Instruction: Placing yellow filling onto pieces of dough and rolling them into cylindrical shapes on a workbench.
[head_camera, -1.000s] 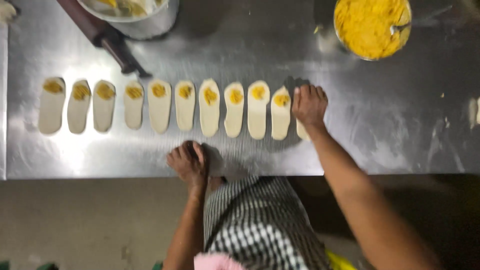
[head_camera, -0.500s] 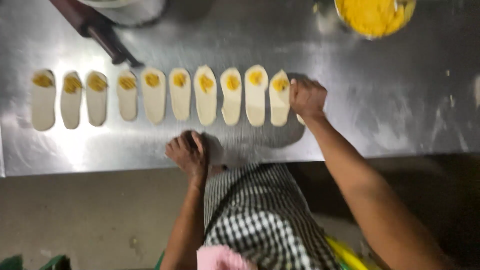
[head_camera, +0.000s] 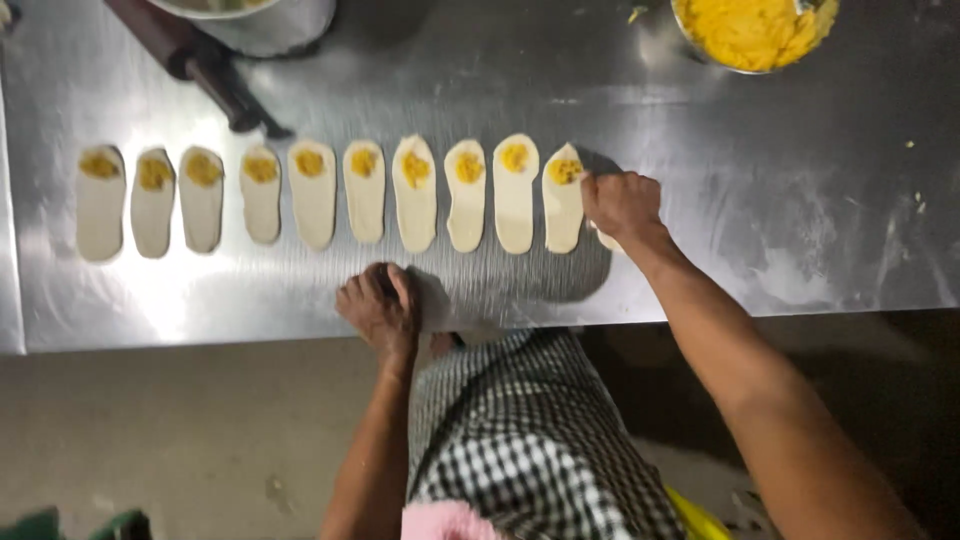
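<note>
Filling step: right hand (head_camera: 622, 205) clenched over the rightmost oval dough strip (head_camera: 563, 200) with yellow filling; left hand (head_camera: 380, 305) rests released on the steel counter (head_camera: 800, 220). Next needs more filling from the metal bowl (head_camera: 755, 30).

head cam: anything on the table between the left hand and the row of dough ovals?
Nothing: in the head view only bare steel table separates the left hand, resting at the table's near edge, from the row of dough ovals topped with yellow filling.
</note>
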